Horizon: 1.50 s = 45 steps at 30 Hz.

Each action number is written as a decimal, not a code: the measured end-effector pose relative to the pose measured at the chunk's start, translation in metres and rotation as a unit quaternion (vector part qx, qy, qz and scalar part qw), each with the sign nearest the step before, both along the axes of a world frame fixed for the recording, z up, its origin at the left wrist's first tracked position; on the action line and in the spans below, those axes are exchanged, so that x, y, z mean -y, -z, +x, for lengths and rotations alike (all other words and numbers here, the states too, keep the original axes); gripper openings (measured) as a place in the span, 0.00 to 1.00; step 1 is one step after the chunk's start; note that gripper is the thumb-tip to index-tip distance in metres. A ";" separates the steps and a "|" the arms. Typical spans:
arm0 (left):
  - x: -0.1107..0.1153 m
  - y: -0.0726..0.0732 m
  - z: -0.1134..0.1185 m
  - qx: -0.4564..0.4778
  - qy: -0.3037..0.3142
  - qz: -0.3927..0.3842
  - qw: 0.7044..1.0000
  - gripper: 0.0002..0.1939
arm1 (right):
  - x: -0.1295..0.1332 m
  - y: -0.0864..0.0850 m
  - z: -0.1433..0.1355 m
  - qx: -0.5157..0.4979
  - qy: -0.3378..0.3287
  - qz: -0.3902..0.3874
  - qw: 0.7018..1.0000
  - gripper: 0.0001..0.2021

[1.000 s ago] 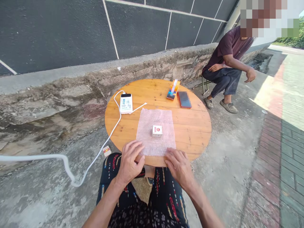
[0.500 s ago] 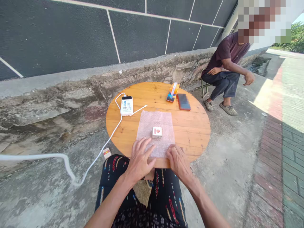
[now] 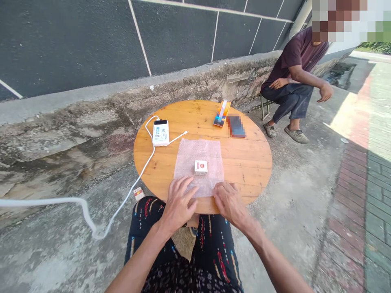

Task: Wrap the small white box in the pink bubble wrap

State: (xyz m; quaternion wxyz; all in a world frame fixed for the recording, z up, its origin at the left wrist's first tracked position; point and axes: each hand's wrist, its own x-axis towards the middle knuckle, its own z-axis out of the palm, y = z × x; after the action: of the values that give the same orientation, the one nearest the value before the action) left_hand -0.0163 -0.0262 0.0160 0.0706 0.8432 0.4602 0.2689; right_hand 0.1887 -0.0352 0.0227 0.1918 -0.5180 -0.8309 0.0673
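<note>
A sheet of pinkish clear bubble wrap (image 3: pixel 198 148) lies flat on the round wooden table (image 3: pixel 249 162). On the sheet sits a small white box (image 3: pixel 200 167) with red print on top, touched by neither hand. My left hand (image 3: pixel 181 198) rests at the sheet's near left corner, fingers stretched and spread, thumb apart. At the near right corner is my right hand (image 3: pixel 228 198), its fingers bent and close together over the sheet's edge. Its fingertips are partly hidden.
A white power bank (image 3: pixel 161 133) with a white cable (image 3: pixel 143 173) lies on the left. Toward the back right are an orange tape roll in a dispenser (image 3: pixel 222 114) and a blurred dark phone-like slab (image 3: pixel 236 126). A person (image 3: pixel 297 73) sits beyond the table. A small carton (image 3: pixel 138 193) lies on the ground.
The view has shifted slightly, so the table appears a little higher. Both hands keep nearly the same places at the wrap's near corners, and the box has not moved on it.
</note>
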 end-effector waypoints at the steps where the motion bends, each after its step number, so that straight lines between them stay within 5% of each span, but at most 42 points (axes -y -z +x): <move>1: -0.002 -0.001 0.001 0.001 -0.002 0.009 1.000 0.15 | -0.003 -0.004 0.002 -0.030 0.003 -0.010 0.999 0.06; 11: -0.021 -0.006 0.010 0.073 -0.033 0.080 0.994 0.07 | -0.059 -0.041 0.022 -0.204 0.002 -0.045 0.978 0.07; 19: -0.035 -0.019 0.012 0.093 -0.028 0.065 0.993 0.06 | -0.112 -0.043 0.007 -0.139 -0.098 -0.136 0.976 0.20; 24: -0.058 -0.028 0.017 0.097 -0.045 0.028 0.994 0.04 | -0.118 -0.045 0.005 -0.131 -0.107 -0.201 0.965 0.13; 31: -0.082 -0.027 0.024 0.086 -0.054 -0.014 0.995 0.05 | -0.130 -0.035 0.012 -0.189 -0.141 -0.231 0.944 0.15; 38: -0.055 -0.027 0.019 0.102 -0.017 0.027 0.994 0.06 | -0.123 -0.041 0.012 -0.191 -0.138 -0.233 0.944 0.14; 45: -0.025 -0.013 0.012 0.102 -0.016 0.027 0.994 0.06 | -0.112 -0.036 0.000 -0.052 -0.111 -0.104 0.987 0.25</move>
State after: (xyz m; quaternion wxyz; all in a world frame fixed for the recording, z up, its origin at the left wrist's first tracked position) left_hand -0.0046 -0.0016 0.0287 0.0903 0.8052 0.4569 0.3670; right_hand 0.1889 0.0763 0.0591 0.1715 -0.4354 -0.8606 0.2010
